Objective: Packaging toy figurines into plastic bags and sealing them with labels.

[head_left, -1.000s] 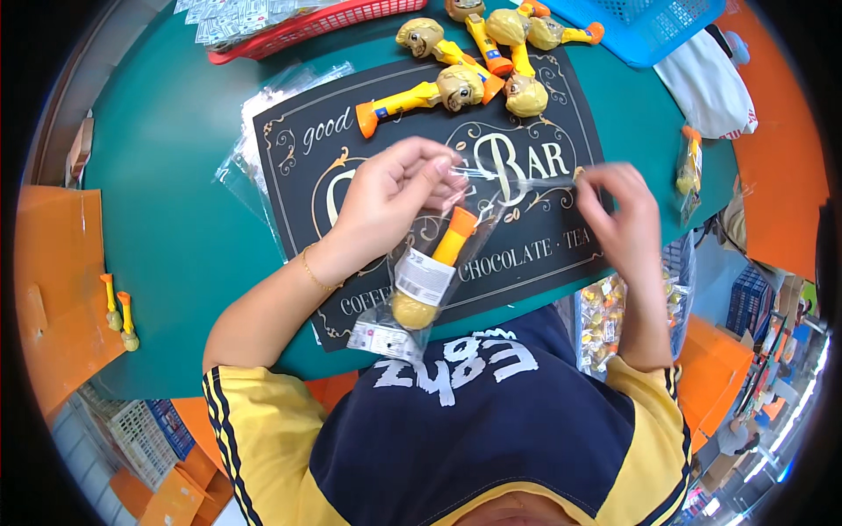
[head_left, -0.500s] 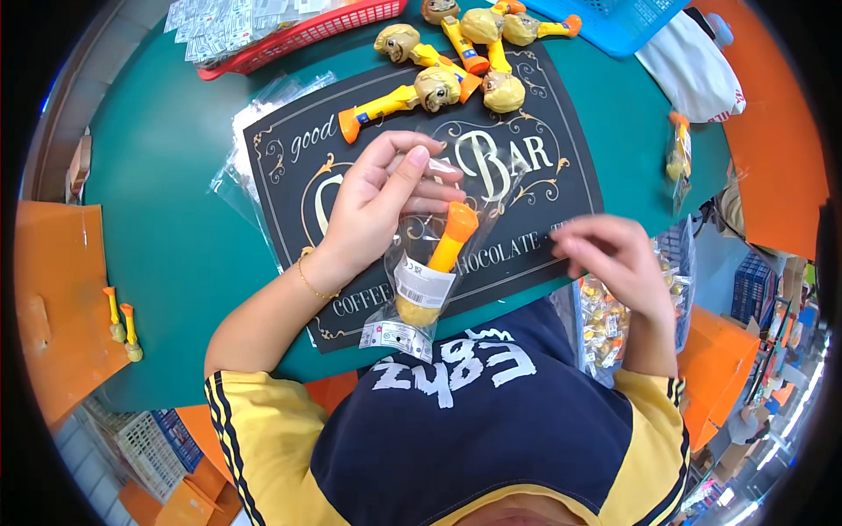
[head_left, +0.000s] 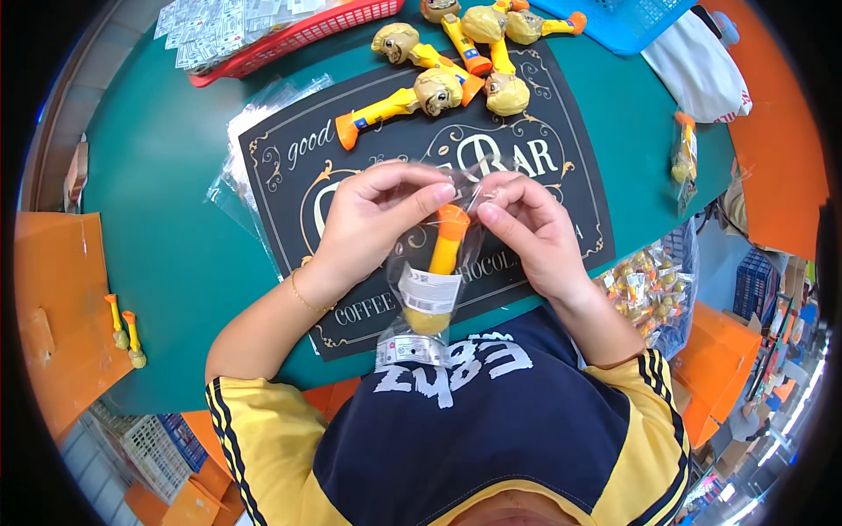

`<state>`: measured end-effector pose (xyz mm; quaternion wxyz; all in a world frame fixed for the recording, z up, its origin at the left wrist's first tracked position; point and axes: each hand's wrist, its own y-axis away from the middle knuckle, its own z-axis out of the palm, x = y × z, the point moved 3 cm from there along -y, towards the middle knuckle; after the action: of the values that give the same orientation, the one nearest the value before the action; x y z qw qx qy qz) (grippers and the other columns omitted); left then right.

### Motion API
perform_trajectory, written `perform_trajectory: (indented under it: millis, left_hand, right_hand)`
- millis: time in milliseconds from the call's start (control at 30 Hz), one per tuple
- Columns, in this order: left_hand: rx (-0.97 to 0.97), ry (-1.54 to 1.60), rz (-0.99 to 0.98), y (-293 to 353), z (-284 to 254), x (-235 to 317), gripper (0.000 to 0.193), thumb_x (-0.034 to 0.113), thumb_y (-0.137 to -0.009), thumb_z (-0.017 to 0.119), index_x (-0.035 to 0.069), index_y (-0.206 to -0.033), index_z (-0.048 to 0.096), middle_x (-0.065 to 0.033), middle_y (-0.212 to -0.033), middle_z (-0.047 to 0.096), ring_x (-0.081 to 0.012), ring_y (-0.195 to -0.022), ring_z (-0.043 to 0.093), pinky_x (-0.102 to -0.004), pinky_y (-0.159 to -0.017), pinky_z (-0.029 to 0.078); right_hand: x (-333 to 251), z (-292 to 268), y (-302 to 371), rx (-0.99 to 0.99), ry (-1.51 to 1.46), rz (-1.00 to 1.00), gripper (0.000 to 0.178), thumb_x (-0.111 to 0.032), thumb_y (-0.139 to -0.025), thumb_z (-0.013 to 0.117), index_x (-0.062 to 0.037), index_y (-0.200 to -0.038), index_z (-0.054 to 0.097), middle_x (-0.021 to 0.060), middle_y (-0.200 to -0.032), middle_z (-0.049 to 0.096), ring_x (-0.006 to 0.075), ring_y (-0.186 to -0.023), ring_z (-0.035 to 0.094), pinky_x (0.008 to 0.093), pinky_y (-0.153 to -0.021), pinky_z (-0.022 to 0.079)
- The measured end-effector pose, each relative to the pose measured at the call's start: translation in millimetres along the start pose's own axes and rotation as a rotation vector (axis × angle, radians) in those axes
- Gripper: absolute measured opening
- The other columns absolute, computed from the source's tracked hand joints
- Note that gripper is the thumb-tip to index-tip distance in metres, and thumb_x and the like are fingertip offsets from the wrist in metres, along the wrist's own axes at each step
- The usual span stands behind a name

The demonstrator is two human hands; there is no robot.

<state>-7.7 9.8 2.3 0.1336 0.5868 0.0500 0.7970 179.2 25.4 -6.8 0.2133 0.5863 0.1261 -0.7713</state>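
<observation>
A clear plastic bag (head_left: pixel 419 263) lies before me over the dark printed mat (head_left: pixel 544 206). Inside it is a toy figure (head_left: pixel 447 250) with an orange base, a yellow stem and a yellow-haired head turned toward me; a white label wraps it. A printed slip (head_left: pixel 412 351) shows at the bag's near end. My left hand (head_left: pixel 381 210) pinches the bag's far edge beside the orange base. On the other side of that base, my right hand (head_left: pixel 531 223) grips the same edge between thumb and fingers.
Several loose toy figures (head_left: pixel 438 92) lie at the mat's far edge. Behind them are a red basket (head_left: pixel 298 39) of printed slips and a blue basket (head_left: pixel 627 26). A bagged figure (head_left: pixel 684 158) rests at right. Below it, a bin (head_left: pixel 688 280) holds many bagged ones. Two figures (head_left: pixel 132 337) lie at left.
My right hand has come in from the right and taken hold of the bag's far edge. My left hand has shifted slightly nearer and its fingers have closed.
</observation>
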Motion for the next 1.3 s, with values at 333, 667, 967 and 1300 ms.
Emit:
perform_trajectory:
  millis: [333,667,967,1300]
  left_hand:
    - [0.014,-0.18,0.085,-4.8,-5.1,1.3,0.015,0.006,-0.09,0.064,-0.002,-0.102,0.068,-0.0053,-0.092,0.06,-0.0104,-0.079,0.06,-0.0229,-0.073,0.05]
    - [-0.071,-0.157,-0.008,-7.9,-5.7,11.1,0.022,0.007,-0.088,0.068,-0.002,-0.107,0.067,-0.0022,-0.088,0.063,-0.0075,-0.081,0.062,-0.0206,-0.071,0.051]
    - [-0.078,-0.194,-0.089,-10.8,-18.4,21.8,0.023,0.009,-0.089,0.066,-0.003,-0.109,0.066,-0.0051,-0.099,0.066,-0.0066,-0.084,0.06,-0.0215,-0.074,0.05]
    - [-0.273,0.194,-0.072,-16.6,-34.3,5.8,0.007,0.002,-0.091,0.056,0.002,-0.088,0.062,-0.0035,-0.084,0.058,-0.013,-0.078,0.056,-0.0249,-0.073,0.047]
  right_hand:
    - [0.7,-5.9,-1.0,0.049,-0.151,0.092,0.007,-0.006,-0.093,0.059,-0.0052,-0.096,0.052,0.012,-0.11,0.061,0.0156,-0.101,0.058,0.0303,-0.091,0.045]
    - [-3.5,-5.6,-10.6,0.007,-0.221,0.37,0.019,-0.011,-0.091,0.064,-0.003,-0.108,0.059,0.0012,-0.092,0.063,0.0051,-0.077,0.056,0.0189,-0.069,0.045]
    - [-0.1,-13.9,-7.6,0.112,-0.204,0.255,0.02,-0.009,-0.09,0.064,-0.0042,-0.109,0.06,0.0001,-0.088,0.061,0.0061,-0.072,0.054,0.0188,-0.066,0.044]
    - [-1.0,-13.3,-5.4,0.062,-0.326,0.226,0.008,-0.005,-0.093,0.058,-0.0026,-0.099,0.063,0.0018,-0.09,0.06,0.0071,-0.075,0.053,0.0203,-0.068,0.045]
